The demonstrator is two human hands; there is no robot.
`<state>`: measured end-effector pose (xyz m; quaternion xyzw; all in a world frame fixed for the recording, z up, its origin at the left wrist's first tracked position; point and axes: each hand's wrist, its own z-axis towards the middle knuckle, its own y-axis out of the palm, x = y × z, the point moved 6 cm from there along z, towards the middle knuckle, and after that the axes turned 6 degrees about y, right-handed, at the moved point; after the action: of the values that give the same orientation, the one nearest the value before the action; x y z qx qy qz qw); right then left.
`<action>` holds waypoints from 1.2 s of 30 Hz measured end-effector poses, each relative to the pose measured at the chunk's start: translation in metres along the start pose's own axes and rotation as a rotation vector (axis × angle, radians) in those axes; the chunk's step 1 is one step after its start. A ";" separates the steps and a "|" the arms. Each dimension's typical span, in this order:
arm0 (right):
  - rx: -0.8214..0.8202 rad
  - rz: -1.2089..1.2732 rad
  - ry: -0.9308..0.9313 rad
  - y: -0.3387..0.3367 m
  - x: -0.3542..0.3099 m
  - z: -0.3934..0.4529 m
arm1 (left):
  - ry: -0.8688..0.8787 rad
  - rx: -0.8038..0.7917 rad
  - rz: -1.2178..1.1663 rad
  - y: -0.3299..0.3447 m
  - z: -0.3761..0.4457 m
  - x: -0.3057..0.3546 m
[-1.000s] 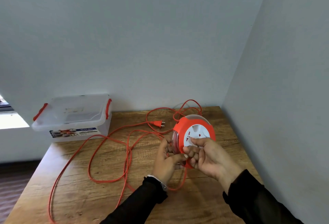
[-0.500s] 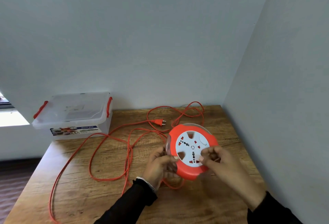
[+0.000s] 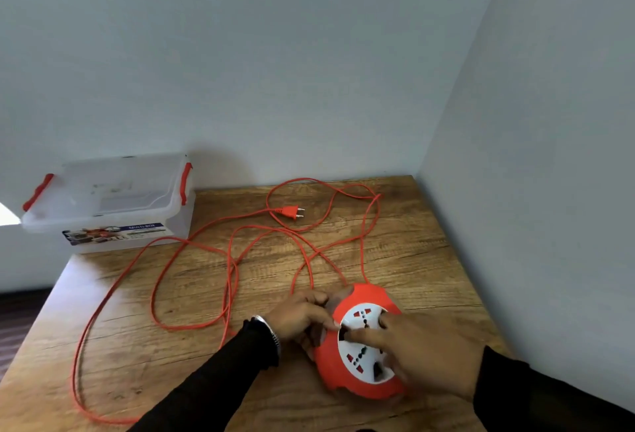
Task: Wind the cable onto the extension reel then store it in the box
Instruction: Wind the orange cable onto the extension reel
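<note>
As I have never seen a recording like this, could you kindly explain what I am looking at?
There is no machine here: a person wears a camera on the head, looking down at their own hands. The left hand holds the rim of an orange extension reel, which is on a wooden table. The right hand rests on the reel's white socket face, forefinger stretched out. Most of the orange cable lies loose in loops across the table, its plug near the back. A clear plastic box with red clips stands at the back left, lid on.
</note>
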<state>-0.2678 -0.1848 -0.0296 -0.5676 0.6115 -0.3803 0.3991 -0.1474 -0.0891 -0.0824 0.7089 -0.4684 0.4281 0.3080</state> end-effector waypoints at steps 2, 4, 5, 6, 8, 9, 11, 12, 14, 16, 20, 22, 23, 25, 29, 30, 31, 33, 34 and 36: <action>-0.042 0.004 0.017 0.005 0.004 -0.002 | -0.034 -0.047 0.027 0.006 0.005 0.004; -0.050 0.021 0.043 0.008 0.012 -0.004 | -0.075 -0.088 0.080 0.013 0.010 0.010; -0.037 0.011 0.050 0.009 0.017 -0.006 | -0.091 -0.109 0.111 0.018 0.012 0.013; -0.020 -0.013 0.055 0.010 0.022 -0.008 | -0.103 -0.126 0.135 0.025 0.015 0.016; 0.014 -0.086 0.050 0.010 0.031 -0.015 | -0.116 -0.130 0.164 0.043 0.020 0.018; 0.030 -0.120 0.051 0.011 0.037 -0.019 | -0.103 -0.110 0.162 0.054 0.025 0.017; 0.056 -0.173 0.070 0.013 0.049 -0.028 | -0.031 -0.014 0.043 0.078 0.032 0.010; 0.061 -0.197 0.083 0.014 0.055 -0.032 | 0.007 0.036 -0.064 0.089 0.034 0.006; 0.060 -0.240 0.106 0.016 0.066 -0.034 | 0.069 0.083 -0.269 0.106 0.038 -0.003; 0.057 -0.264 0.115 0.017 0.070 -0.031 | 0.093 0.102 -0.318 0.106 0.039 -0.010; 0.146 -0.292 0.088 0.010 0.069 -0.010 | 0.085 0.101 -0.324 0.080 0.044 -0.013; 0.167 -0.301 0.081 0.004 0.072 0.000 | 0.079 0.084 -0.364 0.068 0.047 -0.008; 0.166 -0.299 0.076 0.001 0.073 0.004 | 0.079 0.083 -0.362 0.063 0.048 -0.004; 0.159 -0.293 0.067 -0.002 0.075 0.009 | 0.087 0.093 -0.325 0.054 0.052 0.001; 0.263 -0.218 0.194 -0.007 0.081 0.008 | 0.148 0.100 -0.284 0.042 0.056 0.008; 0.301 -0.172 0.262 -0.008 0.081 0.006 | 0.161 0.103 -0.285 0.040 0.056 0.008; 0.339 -0.125 0.337 -0.009 0.081 0.004 | 0.177 0.110 -0.292 0.039 0.056 0.008; 0.406 -0.023 0.480 -0.011 0.079 0.002 | 0.216 0.144 -0.320 0.038 0.055 0.007; 0.426 0.038 0.553 -0.011 0.077 0.001 | 0.237 0.164 -0.336 0.038 0.055 0.006; 0.437 0.195 0.699 -0.009 0.074 0.000 | 0.287 0.192 -0.353 0.037 0.053 0.004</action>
<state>-0.2667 -0.2594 -0.0256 -0.2458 0.6658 -0.6311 0.3130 -0.1640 -0.1492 -0.1012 0.7378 -0.2459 0.5065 0.3724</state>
